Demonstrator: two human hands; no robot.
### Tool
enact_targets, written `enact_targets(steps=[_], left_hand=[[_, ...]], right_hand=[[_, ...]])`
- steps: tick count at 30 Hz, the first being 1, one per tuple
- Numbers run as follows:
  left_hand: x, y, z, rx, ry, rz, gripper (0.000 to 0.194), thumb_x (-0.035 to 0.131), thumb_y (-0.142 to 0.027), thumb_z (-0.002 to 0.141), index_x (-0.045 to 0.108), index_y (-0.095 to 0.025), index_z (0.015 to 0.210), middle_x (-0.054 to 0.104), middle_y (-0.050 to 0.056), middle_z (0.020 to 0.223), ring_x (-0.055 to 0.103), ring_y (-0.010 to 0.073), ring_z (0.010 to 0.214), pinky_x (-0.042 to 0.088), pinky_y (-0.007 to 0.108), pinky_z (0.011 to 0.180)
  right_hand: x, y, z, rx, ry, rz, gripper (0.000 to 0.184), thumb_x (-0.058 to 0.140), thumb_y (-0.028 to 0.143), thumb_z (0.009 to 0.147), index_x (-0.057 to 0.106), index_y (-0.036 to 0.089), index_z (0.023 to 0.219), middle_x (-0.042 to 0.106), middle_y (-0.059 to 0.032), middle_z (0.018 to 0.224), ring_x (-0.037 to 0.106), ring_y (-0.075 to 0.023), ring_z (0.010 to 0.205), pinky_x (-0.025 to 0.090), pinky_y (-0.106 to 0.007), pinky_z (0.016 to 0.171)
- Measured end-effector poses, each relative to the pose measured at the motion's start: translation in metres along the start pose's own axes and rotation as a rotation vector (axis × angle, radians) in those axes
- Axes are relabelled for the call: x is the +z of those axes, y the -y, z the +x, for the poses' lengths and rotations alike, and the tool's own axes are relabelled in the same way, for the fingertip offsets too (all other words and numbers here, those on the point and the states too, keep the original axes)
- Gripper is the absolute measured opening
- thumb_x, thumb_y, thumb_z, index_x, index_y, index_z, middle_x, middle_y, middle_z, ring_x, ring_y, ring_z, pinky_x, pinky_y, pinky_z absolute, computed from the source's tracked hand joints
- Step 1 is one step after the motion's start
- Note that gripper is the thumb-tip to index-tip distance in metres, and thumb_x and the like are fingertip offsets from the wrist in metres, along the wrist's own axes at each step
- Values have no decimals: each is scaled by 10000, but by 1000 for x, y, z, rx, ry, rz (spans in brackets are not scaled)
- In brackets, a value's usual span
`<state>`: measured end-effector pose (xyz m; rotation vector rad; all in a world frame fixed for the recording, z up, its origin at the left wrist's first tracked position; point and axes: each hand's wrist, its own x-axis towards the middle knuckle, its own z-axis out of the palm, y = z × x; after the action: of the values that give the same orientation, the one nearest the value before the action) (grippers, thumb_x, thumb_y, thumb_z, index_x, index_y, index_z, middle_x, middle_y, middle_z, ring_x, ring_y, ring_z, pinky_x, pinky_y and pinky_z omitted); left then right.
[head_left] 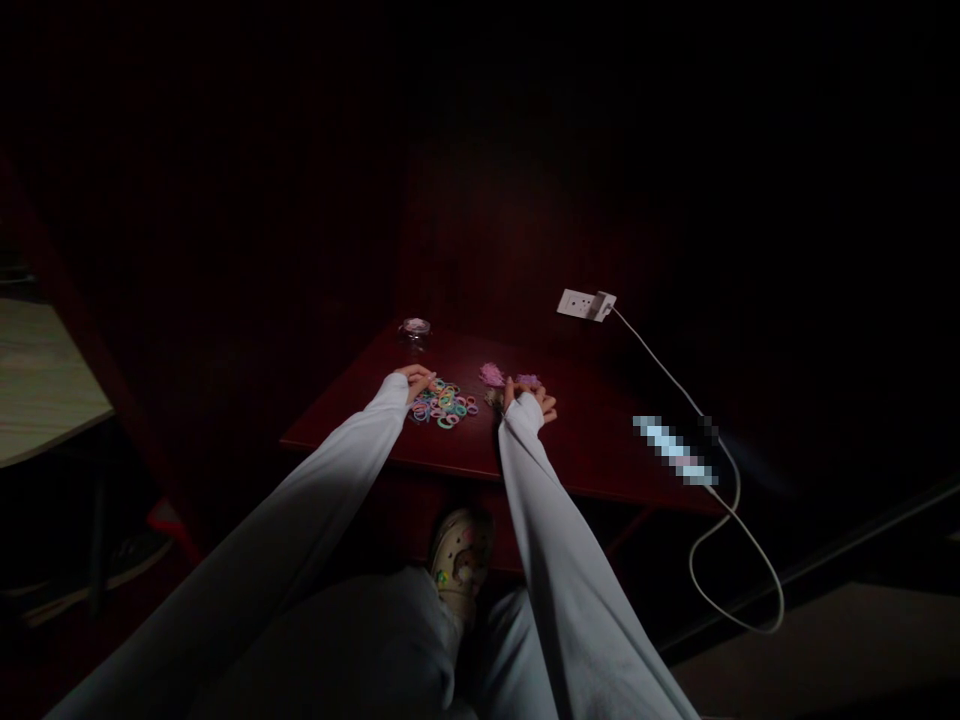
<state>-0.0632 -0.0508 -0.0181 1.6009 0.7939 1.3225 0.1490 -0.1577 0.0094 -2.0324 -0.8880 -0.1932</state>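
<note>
Colourful hair ties (450, 405) lie in a loose heap on the dark red table (360, 420). My left hand (417, 382) is at the heap's left edge, its fingers bent and drawn together; whether a tie is between them is too small to see. To the right, my right hand (531, 398) hovers over or rests by the sorted clumps, its fingers loosely apart. Beyond it sit a pink clump (491, 375) and a purple clump (529, 380), the latter partly covered by the hand. A small brownish clump (493, 397) lies just left of my right wrist.
A small clear container (415, 328) with something pale on top stands at the table's back left corner. On the back wall is a socket (585, 304) with a plugged charger; its white cable (660, 370) runs to a blurred-out device (675, 450) at the right.
</note>
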Motion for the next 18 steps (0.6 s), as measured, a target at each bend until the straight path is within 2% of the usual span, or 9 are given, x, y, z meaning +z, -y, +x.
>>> enact_targets(steps=[3, 6, 11, 13, 18], left_hand=[[2, -4, 0, 5, 17, 8, 608, 798, -813, 590, 670, -231, 710, 785, 81, 667, 692, 219, 600, 480, 303, 571], [6, -5, 0, 3, 33, 0, 557, 808, -765, 629, 674, -230, 711, 794, 85, 684, 721, 231, 623, 510, 309, 592], [11, -7, -2, 21, 68, -2, 504, 810, -708, 676, 695, -220, 732, 803, 96, 700, 769, 258, 681, 577, 325, 643], [12, -8, -3, 28, 86, 2, 502, 815, -705, 669, 701, -221, 739, 803, 92, 697, 770, 260, 679, 595, 336, 665], [11, -11, -4, 20, 107, 8, 500, 826, -708, 666, 693, -229, 724, 807, 87, 697, 774, 265, 687, 601, 337, 654]], right_hand=[[1, 2, 1, 47, -58, 30, 313, 554, 346, 1011, 818, 236, 884, 705, -135, 1303, 502, -373, 1238, 340, -562, 1044], [2, 8, 0, 13, -46, 51, 313, 540, 330, 1035, 821, 243, 925, 706, -117, 1319, 501, -351, 1245, 352, -532, 1045], [8, 26, -18, -308, 159, 71, 186, 684, 409, 1017, 830, 298, 982, 702, -35, 1300, 501, -283, 1248, 338, -442, 1079], [10, 33, -28, -417, 237, 80, 194, 676, 403, 1037, 838, 306, 994, 697, -24, 1301, 494, -267, 1239, 326, -413, 1076], [9, 40, -38, -482, 338, 63, 260, 634, 411, 1077, 852, 305, 981, 686, -21, 1295, 484, -254, 1220, 314, -382, 1044]])
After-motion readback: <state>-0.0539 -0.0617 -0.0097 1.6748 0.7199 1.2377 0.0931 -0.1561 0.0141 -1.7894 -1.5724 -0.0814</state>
